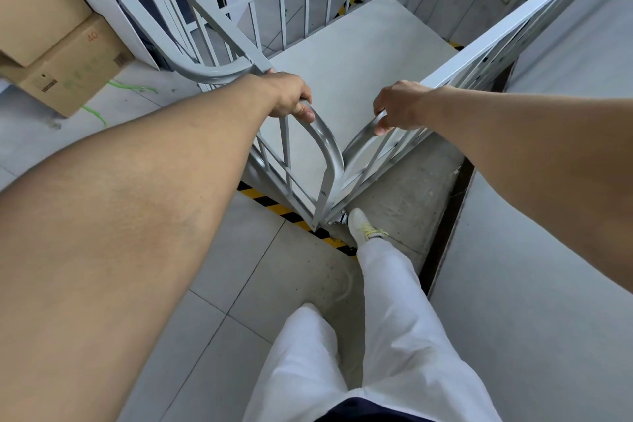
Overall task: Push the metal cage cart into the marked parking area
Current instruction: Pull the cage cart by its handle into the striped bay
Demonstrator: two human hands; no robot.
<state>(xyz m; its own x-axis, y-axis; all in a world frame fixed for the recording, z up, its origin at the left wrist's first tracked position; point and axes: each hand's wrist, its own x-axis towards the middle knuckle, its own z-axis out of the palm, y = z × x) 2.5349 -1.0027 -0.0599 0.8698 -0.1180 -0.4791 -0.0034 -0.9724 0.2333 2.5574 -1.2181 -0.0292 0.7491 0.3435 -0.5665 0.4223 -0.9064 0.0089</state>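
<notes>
A grey metal cage cart (346, 55) with barred sides and a flat grey floor stands right in front of me, its near corner pointing at my feet. My left hand (291, 96) is closed around the curved handle bar on the cart's left side. My right hand (399, 106) grips the matching curved bar on the right side. Yellow-and-black hazard tape (274, 207) marks the floor under the cart's near corner, and another strip (347, 7) shows beyond the far bars. A caster is partly visible by my right shoe.
Stacked cardboard boxes (65, 55) sit on the floor at the left beside a white post. A grey wall or panel (534, 284) runs close along the right. Green cable (133, 87) lies near the boxes. My white-trousered legs (376, 319) stand behind the cart.
</notes>
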